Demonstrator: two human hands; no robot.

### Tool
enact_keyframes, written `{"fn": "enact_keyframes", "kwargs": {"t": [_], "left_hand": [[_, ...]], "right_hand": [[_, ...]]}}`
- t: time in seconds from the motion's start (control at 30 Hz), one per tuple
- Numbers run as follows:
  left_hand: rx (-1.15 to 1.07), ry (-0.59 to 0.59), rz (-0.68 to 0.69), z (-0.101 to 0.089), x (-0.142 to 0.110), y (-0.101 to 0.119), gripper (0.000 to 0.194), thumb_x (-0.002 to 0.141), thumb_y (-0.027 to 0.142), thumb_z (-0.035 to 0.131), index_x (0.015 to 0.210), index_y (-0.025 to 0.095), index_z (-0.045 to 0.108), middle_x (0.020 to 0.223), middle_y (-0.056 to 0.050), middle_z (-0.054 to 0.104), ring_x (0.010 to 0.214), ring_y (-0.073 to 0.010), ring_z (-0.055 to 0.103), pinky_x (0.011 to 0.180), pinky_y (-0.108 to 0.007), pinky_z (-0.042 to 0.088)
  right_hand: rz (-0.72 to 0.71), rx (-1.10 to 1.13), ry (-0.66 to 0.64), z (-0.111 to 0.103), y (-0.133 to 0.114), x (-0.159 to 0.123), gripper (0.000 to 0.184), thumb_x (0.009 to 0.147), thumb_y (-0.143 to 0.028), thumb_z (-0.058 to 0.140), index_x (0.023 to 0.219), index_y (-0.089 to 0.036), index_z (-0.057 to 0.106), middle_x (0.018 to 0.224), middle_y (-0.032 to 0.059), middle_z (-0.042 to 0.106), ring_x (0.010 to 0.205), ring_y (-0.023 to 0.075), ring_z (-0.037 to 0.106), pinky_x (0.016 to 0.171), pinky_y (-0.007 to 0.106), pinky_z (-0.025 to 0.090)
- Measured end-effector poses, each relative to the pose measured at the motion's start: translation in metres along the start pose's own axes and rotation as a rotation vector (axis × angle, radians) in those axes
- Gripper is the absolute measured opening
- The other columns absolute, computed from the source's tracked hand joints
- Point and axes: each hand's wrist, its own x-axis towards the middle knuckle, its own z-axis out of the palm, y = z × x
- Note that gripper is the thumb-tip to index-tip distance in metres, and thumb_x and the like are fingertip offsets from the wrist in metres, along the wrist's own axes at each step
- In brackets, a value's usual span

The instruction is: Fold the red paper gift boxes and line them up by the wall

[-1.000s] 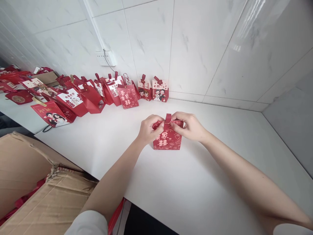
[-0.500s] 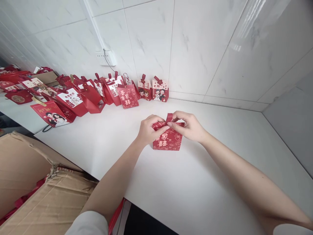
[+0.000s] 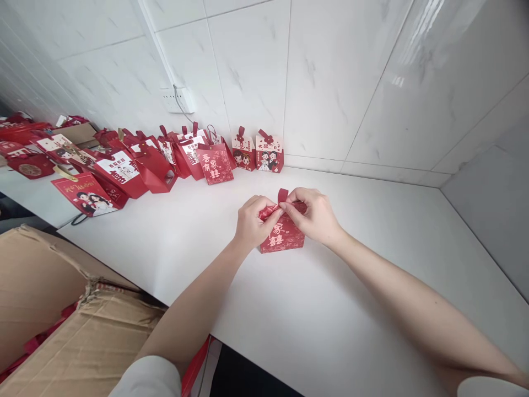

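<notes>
A red paper gift box with pale printed characters stands upright on the white table. My left hand pinches its top edge from the left, thumb in front and fingers behind. From the right, my right hand grips the top too, with its thumb and fingertips at the base of the ribbon loop. That dark red loop sticks up between the two hands. The thumbs nearly meet at the loop's foot. My hands cover much of the box's upper part, so how the ribbon is fastened is hidden.
Several finished-looking red gift boxes line the left back of the white table, against a tiled wall. An open cardboard carton with red material inside stands at the lower left. A wall socket with a cable is behind.
Both hands have shifted slightly, the right one inward to the left. The box has turned a little, and the left hand covers more of its front.
</notes>
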Motion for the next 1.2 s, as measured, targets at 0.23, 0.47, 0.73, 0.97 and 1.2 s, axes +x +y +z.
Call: {"fn": "enact_keyframes", "kwargs": {"t": [0.23,0.47,0.73,0.97,1.2], "left_hand": [[-0.178,0.014,-0.271,-0.001,0.002,-0.002,0.023,0.076,0.039,0.071,0.076,0.019,0.06,0.068,0.002,0.06,0.063,-0.0116,0.054,0.061,-0.024,0.043],[-0.263,0.078,-0.345,0.007,-0.001,-0.005,0.035,0.072,0.042,0.075,0.065,0.018,0.051,0.059,0.004,0.052,0.058,-0.0099,0.047,0.055,-0.023,0.039],[-0.449,-0.012,-0.349,0.007,0.0,-0.013,0.03,0.078,0.044,0.069,0.074,0.018,0.056,0.064,0.003,0.053,0.059,-0.01,0.048,0.057,-0.023,0.04],[-0.478,-0.052,-0.35,0.006,0.0,-0.01,0.03,0.08,0.047,0.067,0.078,0.018,0.059,0.069,0.002,0.056,0.064,-0.0114,0.051,0.061,-0.024,0.043],[-0.432,-0.046,-0.324,0.006,0.0,-0.005,0.028,0.083,0.046,0.064,0.077,0.018,0.06,0.067,0.002,0.055,0.062,-0.011,0.05,0.06,-0.024,0.042]], "right_hand": [[0.235,0.275,-0.113,-0.007,0.017,0.005,0.027,0.079,-0.045,0.069,0.079,-0.019,0.065,0.072,0.0021,0.069,0.06,0.0151,0.059,0.057,0.027,0.045],[0.216,0.19,0.003,0.0,0.01,0.001,0.031,0.079,-0.044,0.068,0.066,-0.02,0.055,0.061,-0.0005,0.061,0.056,0.013,0.051,0.056,0.026,0.041],[0.23,0.275,-0.045,-0.002,0.01,0.002,0.024,0.081,-0.042,0.066,0.074,-0.019,0.06,0.067,0.0001,0.062,0.057,0.0129,0.052,0.057,0.026,0.042],[0.183,0.377,-0.018,-0.001,0.007,0.001,0.021,0.083,-0.041,0.065,0.082,-0.02,0.062,0.078,0.0024,0.067,0.066,0.0152,0.06,0.062,0.028,0.049],[0.211,0.369,0.012,0.001,0.006,-0.001,0.021,0.083,-0.041,0.065,0.081,-0.02,0.062,0.076,0.0034,0.067,0.065,0.0162,0.06,0.06,0.029,0.049]]}}
